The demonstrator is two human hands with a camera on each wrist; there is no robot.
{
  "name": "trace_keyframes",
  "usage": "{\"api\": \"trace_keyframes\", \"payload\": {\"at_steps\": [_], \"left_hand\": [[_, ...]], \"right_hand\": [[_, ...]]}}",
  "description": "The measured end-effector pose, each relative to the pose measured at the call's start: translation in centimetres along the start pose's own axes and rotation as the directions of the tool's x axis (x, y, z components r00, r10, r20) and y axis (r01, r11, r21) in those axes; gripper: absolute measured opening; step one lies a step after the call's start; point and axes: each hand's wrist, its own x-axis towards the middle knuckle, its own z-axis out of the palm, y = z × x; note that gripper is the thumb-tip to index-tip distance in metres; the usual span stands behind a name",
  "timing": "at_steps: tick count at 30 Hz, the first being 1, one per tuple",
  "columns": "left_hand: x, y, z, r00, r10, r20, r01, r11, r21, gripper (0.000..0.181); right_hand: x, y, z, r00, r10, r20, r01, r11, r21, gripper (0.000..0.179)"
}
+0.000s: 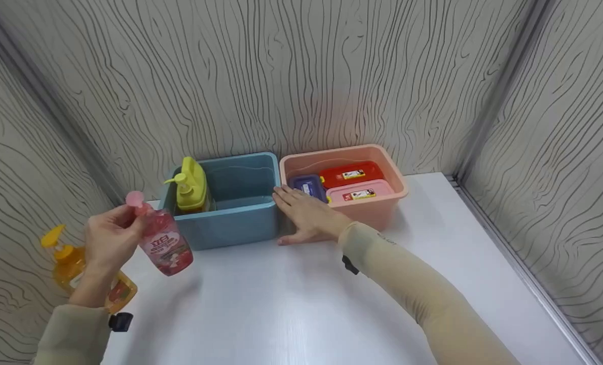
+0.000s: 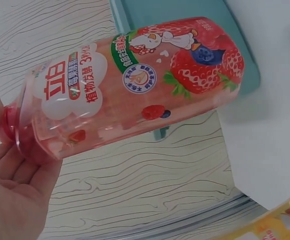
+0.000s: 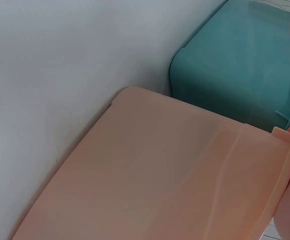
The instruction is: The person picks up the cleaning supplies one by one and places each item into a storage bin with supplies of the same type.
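My left hand (image 1: 110,237) grips a pink dish soap bottle (image 1: 167,246) by its neck, just below the pump top. The bottle is tilted and held in front of the blue bin's left corner; its berry label (image 2: 200,62) faces the left wrist camera. With fingers spread, my right hand (image 1: 309,213) rests at the near rims where the blue bin (image 1: 230,228) and the pink bin (image 1: 372,215) meet. In the right wrist view only parts of that hand show at the right edge. A yellow pump bottle (image 1: 192,185) stands at the left inside the blue bin.
An orange pump bottle (image 1: 71,263) stands at the far left, partly behind my left forearm. Inside the pink bin are a red-lidded container (image 1: 352,175), a pink-lidded one (image 1: 362,191) and a dark blue one (image 1: 306,186). Wood-patterned walls (image 1: 301,76) enclose the white table (image 1: 281,304).
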Motion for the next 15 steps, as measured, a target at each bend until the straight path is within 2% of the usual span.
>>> {"api": "trace_keyframes", "payload": {"at_steps": [9, 15], "left_hand": [[1.2, 1.9, -0.7, 0.999, 0.037, 0.000, -0.037, 0.999, 0.004, 0.039], [2.1, 3.3, -1.1, 0.994, 0.107, 0.013, -0.107, 0.994, -0.015, 0.039]], "right_hand": [[0.0, -0.1, 0.1, 1.000, 0.016, 0.006, -0.016, 1.000, 0.010, 0.120], [-0.2, 0.0, 0.0, 1.000, 0.021, 0.006, -0.022, 1.000, 0.017, 0.120]]}}
